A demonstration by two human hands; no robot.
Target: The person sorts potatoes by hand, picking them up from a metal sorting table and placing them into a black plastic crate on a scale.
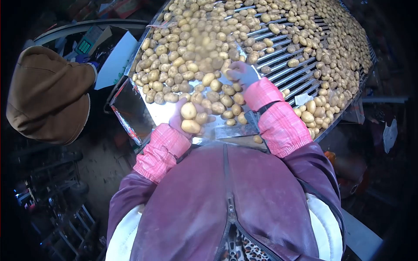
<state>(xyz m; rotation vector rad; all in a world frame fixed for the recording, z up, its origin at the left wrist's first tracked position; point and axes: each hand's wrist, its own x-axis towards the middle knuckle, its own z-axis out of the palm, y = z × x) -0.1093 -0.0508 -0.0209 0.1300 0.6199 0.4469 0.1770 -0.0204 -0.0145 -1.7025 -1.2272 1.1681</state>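
Observation:
My left hand (176, 118) is low at the near left of the sorting table, cupped around a few potatoes (188, 111); its fingers are mostly hidden beneath and behind them. Farther forward and to the right, my right hand (242, 73) has its fingers curled against a potato (226, 65), slightly smeared. Between the two hands lie several loose potatoes (214, 96) on a shiny metal surface (159, 112). Pink sleeve covers (264, 93) reach to both wrists.
Metal bars (288, 65) form a slatted grate right of my right hand, with a mass of potatoes (344, 56) beyond. A flat metal piece (235, 131) lies at the near edge. At the left are a person's brown hood (50, 95) and an open carton (116, 61).

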